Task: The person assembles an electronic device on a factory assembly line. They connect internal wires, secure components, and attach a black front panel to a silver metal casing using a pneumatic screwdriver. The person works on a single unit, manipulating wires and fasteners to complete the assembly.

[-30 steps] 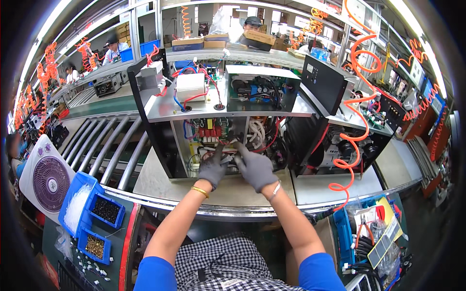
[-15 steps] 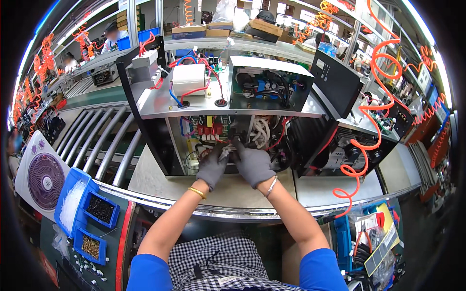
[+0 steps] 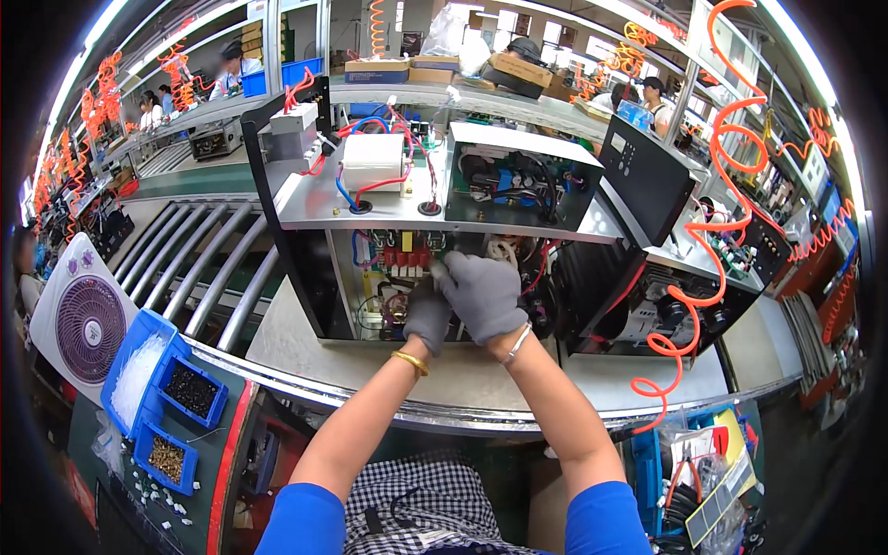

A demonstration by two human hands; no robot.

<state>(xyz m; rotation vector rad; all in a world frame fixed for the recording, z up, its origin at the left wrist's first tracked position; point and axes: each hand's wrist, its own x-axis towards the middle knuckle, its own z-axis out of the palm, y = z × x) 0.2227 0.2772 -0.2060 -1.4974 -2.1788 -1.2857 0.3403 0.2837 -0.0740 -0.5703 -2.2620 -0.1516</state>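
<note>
While my left hand [image 3: 428,316] and right hand [image 3: 484,298] overlap, mid-frame, open electronics chassis [image 3: 393,211], grips curled, contents I cannot tell

Pale worktop [image 3: 287,344] (metal-edged) beneath two open black-sided machines [image 3: 416,225].

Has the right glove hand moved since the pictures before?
Yes. The right hand moved up in the picture, nearer the metal shelf above it, and now hides more of the white cables.

Rollers [image 3: 218,270] lie between the fan [image 3: 91,329], left, and the machine [image 3: 425,222], right.
</note>
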